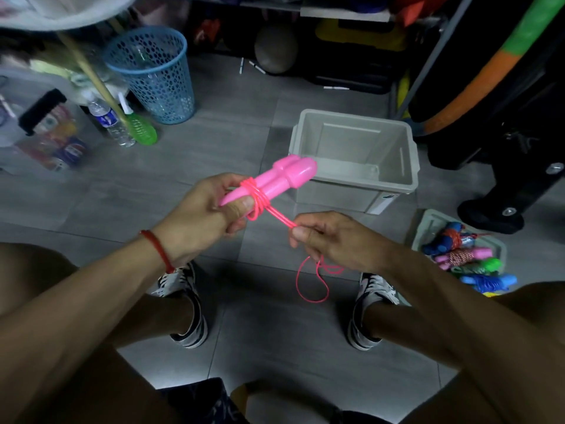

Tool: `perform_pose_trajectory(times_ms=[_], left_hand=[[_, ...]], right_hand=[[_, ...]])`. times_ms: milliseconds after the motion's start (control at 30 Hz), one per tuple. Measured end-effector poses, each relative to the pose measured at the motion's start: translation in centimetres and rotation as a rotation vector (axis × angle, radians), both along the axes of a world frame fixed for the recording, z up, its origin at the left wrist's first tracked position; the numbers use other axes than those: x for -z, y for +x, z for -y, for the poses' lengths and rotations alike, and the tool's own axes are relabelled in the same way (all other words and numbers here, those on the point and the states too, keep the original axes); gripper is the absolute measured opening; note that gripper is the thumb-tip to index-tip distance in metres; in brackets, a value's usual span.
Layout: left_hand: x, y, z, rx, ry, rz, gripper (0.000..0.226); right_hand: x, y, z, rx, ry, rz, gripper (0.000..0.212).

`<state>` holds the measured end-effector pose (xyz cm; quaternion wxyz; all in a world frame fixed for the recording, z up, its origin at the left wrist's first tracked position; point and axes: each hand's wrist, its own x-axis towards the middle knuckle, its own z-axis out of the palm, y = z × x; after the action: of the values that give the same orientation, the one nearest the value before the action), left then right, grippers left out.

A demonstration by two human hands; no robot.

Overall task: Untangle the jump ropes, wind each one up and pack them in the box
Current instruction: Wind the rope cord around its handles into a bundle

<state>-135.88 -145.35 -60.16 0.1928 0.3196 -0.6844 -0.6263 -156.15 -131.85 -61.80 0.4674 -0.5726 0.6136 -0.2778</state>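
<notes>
My left hand (201,215) grips the two pink jump-rope handles (284,177) held side by side, pointing up and right toward the box. Thin pink cord (260,200) is wrapped several turns around the handles and over my left thumb. My right hand (330,237) pinches the cord a short way from the handles, pulled taut. A loose loop of the cord (312,283) hangs below my right hand. The grey plastic box (406,166) stands open on the floor just beyond my hands; nothing shows inside it.
At the right, a grey lid or tray (428,221) holds several wound jump ropes (470,264) in blue, pink and green. A blue mesh basket (153,71), a water bottle (110,120) and clutter stand at the back left. My two shoes (186,304) rest on grey floor tiles.
</notes>
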Motion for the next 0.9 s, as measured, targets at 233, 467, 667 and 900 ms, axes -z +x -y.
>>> perform_pose_trajectory(times_ms=[233, 467, 667, 900], left_hand=[[2.6, -0.7, 0.9, -0.031, -0.358, 0.215, 0.030], [3.4, -1.7, 0.0, 0.007, -0.743, 0.294, 0.031], [2.7, -3.1, -0.6, 0.035, -0.832, 0.255, 0.030], [3.0, -4.0, -3.4, 0.051, -1.354, 0.342, 0.056]], right_hand=[[-0.6, 2.3, -0.4, 0.266, 0.062, 0.043, 0.042], [-3.5, 3.9, -0.6, 0.521, 0.128, 0.074, 0.036], [-5.2, 3.4, -0.1, 0.664, 0.084, 0.079, 0.022], [-4.6, 2.2, 1.3, 0.880, 0.000, -0.016, 0.030]])
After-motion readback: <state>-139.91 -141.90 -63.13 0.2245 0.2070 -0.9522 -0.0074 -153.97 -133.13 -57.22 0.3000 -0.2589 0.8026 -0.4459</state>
